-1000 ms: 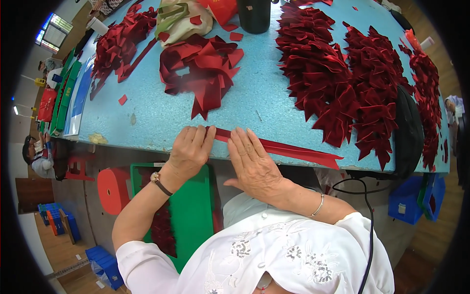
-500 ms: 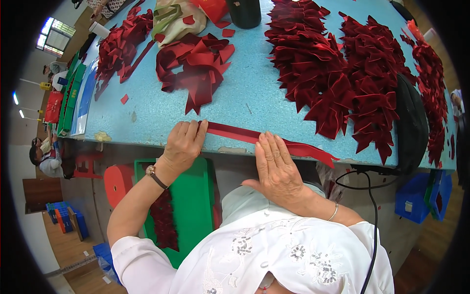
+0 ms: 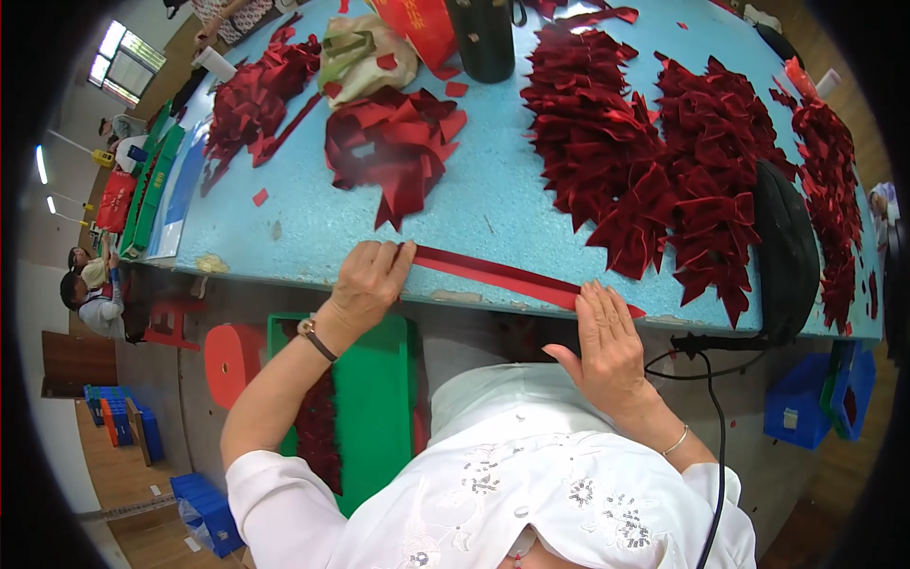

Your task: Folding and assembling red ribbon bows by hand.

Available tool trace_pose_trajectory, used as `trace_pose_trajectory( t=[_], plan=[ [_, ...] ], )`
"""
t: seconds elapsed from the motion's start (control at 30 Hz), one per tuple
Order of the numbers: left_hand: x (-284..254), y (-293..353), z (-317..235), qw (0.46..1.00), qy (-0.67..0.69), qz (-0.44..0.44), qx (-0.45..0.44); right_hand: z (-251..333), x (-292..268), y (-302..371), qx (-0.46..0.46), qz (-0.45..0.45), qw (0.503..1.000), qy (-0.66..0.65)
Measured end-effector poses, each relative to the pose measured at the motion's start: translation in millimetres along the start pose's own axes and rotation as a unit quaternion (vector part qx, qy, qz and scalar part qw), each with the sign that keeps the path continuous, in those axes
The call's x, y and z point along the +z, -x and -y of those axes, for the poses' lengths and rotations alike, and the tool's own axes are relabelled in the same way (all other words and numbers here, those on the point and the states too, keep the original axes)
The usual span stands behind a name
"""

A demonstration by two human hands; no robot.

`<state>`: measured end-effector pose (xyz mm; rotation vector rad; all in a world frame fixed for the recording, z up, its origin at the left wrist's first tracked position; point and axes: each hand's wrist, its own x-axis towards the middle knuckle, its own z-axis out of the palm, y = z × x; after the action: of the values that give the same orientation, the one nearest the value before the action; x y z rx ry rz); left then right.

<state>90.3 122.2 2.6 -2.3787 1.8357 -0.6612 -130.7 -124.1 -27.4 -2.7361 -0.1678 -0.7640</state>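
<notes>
A long red ribbon (image 3: 493, 273) is stretched along the front edge of the blue table (image 3: 512, 223), its darker and lighter faces showing as two lengthwise bands. My left hand (image 3: 368, 283) pinches its left end between thumb and fingers. Flat across the ribbon close to its right tip lies my right hand (image 3: 609, 349), fingers straight and thumb spread away. A short pointed end of ribbon sticks out past those fingers. Just beyond my left hand sits a loose heap of red ribbon strips (image 3: 389, 152).
Dark red velvet bows (image 3: 597, 142) lie in thick rows on the right, beside a black bag (image 3: 789, 256) with a cable. Farther back are a dark cup (image 3: 483, 43), a cloth bag (image 3: 365, 57) and another ribbon pile (image 3: 256, 104). A green crate (image 3: 374, 398) stands below the table.
My right hand has slid rightward along the ribbon toward its tip, and the ribbon lies straighter. My left hand keeps its pinch. The view has shifted slightly.
</notes>
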Motion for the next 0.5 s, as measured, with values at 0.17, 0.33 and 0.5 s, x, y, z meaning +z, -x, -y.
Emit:
trace_pose_trajectory(
  t=[0.17,0.33,0.5],
  plan=[
    [3,5,2,0.998,0.041,-0.045,-0.019,1,-20,-27,0.011,0.017,1.000,-0.003],
    [4,5,7,0.990,0.098,-0.088,-0.043,-2,-8,-91,-0.009,-0.034,0.996,-0.078],
    [0,3,16,0.979,0.154,-0.122,-0.047,1,40,-144,0.019,0.018,0.957,-0.289]
  ],
)
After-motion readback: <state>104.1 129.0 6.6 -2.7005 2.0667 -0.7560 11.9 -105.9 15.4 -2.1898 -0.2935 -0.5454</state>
